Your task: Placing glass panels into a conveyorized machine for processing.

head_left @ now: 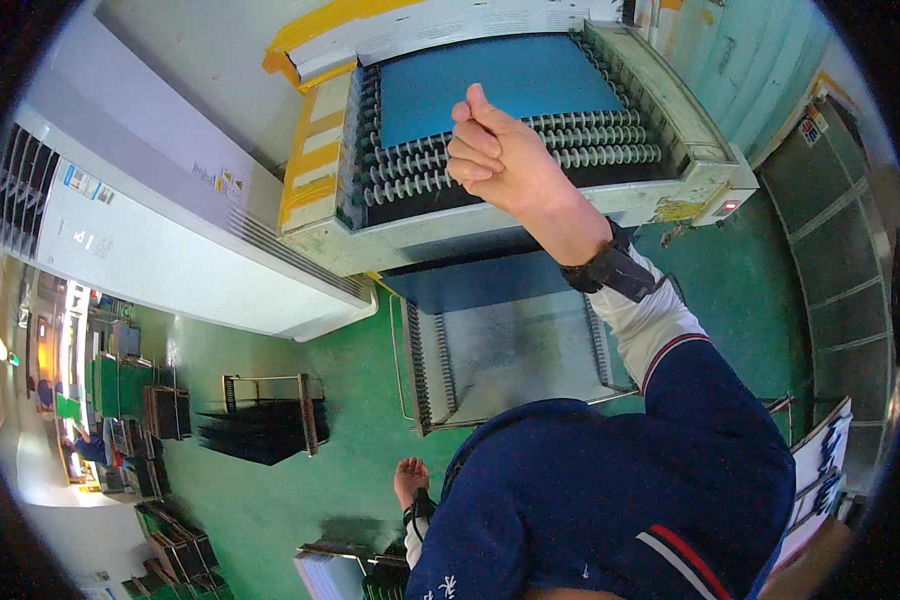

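Observation:
My right hand (500, 150) is raised in front of the roller machine (530, 215), its fingers curled into a fist and its thumb pointing up. Nothing shows in its grip. Behind it, a flat blue panel (470, 75) lies on the rows of ridged grey rollers (600, 140). The hand overlaps the panel's near edge in view; whether it touches cannot be told. My left hand (410, 480) hangs low at my side above the green floor, small in view, with loosely bent fingers apart and nothing visible in them. Dark bands circle both wrists.
A metal rack (425, 365) with toothed sides stands below the machine, a dark blue panel (470, 283) at its far end. A tall white air conditioner (200, 255) stands left. Farther left, a rack holds black sheets (255, 432). Grey framed panels (840, 270) lean at right.

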Demonstrator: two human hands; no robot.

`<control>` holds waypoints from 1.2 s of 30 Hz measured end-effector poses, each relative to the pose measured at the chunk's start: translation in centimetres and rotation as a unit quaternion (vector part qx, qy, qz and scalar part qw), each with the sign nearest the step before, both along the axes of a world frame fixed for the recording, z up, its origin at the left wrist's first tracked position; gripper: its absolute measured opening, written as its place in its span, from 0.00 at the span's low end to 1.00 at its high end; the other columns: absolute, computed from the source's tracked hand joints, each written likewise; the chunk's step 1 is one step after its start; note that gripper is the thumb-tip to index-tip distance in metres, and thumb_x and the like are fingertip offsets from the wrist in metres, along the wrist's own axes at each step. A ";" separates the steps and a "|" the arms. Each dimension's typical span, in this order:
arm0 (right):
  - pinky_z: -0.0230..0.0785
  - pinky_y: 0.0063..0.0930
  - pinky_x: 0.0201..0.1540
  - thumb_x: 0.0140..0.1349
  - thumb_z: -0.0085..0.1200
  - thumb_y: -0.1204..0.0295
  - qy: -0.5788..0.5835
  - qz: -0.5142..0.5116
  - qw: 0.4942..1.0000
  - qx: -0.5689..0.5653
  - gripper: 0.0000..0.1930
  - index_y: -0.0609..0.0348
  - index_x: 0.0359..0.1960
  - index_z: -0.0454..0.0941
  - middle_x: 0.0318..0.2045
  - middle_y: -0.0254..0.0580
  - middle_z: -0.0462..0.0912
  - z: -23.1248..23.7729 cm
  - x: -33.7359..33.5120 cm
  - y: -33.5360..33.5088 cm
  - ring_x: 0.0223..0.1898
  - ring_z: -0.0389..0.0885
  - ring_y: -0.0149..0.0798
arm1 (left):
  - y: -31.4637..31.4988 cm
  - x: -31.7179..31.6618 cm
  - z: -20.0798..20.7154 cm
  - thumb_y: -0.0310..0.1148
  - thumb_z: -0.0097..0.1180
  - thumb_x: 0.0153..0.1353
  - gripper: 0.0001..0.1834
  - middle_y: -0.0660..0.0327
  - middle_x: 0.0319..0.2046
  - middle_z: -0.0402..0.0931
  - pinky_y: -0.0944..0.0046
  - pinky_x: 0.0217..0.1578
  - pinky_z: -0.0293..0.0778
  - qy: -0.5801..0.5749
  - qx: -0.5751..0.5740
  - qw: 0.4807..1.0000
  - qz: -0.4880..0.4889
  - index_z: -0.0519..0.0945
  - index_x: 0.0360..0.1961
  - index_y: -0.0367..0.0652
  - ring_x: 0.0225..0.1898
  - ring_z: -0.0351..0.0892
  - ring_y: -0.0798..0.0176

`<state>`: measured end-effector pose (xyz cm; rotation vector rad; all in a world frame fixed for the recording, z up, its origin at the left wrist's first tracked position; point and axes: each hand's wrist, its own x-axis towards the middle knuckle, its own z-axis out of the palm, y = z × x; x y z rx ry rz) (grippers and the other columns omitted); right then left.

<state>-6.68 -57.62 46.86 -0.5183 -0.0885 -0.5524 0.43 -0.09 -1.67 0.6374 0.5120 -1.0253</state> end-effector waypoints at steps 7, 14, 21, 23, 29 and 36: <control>0.45 0.19 0.15 0.70 0.38 0.58 0.029 -0.025 0.999 0.003 0.18 0.59 0.31 0.70 0.10 0.25 0.53 0.1 -0.1 -0.9 0.12 0.48 0.24 | -1.8 -0.3 1.1 0.37 0.47 0.62 0.07 0.64 0.28 0.76 0.59 0.32 0.72 0.012 0.212 0.975 0.056 0.72 0.32 0.46 0.31 0.76 0.58; 0.43 0.21 0.15 0.69 0.42 0.60 0.094 -0.104 0.987 -0.078 0.16 0.61 0.31 0.71 0.11 0.26 0.57 0.9 -0.2 -0.9 0.11 0.50 0.24 | -2.3 -0.4 1.8 0.34 0.42 0.63 0.08 0.64 0.26 0.67 0.63 0.32 0.69 0.014 0.187 0.981 0.059 0.67 0.26 0.46 0.28 0.67 0.62; 0.41 0.22 0.14 0.66 0.48 0.59 0.123 -0.124 0.978 -0.115 0.17 0.59 0.25 0.70 0.10 0.25 0.56 1.4 -0.2 -1.2 0.10 0.48 0.23 | -1.1 -0.3 0.9 0.37 0.46 0.63 0.08 0.63 0.32 0.76 0.57 0.35 0.74 0.013 0.197 0.978 0.065 0.73 0.34 0.46 0.34 0.75 0.58; 0.40 0.22 0.14 0.65 0.51 0.59 0.137 -0.140 0.971 -0.138 0.17 0.58 0.23 0.70 0.09 0.24 0.56 1.5 -0.7 -1.6 0.09 0.49 0.22 | -2.0 -0.3 1.2 0.37 0.46 0.63 0.08 0.63 0.31 0.76 0.57 0.35 0.74 0.026 0.188 0.980 0.063 0.72 0.33 0.46 0.33 0.75 0.58; 0.41 0.21 0.14 0.62 0.55 0.62 0.188 -0.177 0.952 -0.163 0.16 0.58 0.21 0.71 0.09 0.24 0.59 1.2 -0.6 -2.3 0.10 0.50 0.21 | -1.8 0.1 0.0 0.36 0.46 0.63 0.07 0.62 0.29 0.76 0.57 0.36 0.74 0.018 0.153 0.986 0.057 0.72 0.32 0.45 0.29 0.74 0.58; 0.49 0.20 0.15 0.62 0.54 0.65 0.208 -0.234 0.893 -0.324 0.12 0.61 0.26 0.76 0.10 0.27 0.64 1.3 1.3 -1.1 0.11 0.56 0.22 | 2.6 1.0 -4.4 0.37 0.45 0.64 0.08 0.60 0.32 0.76 0.57 0.36 0.74 -0.031 0.154 0.987 -0.013 0.72 0.34 0.45 0.30 0.74 0.57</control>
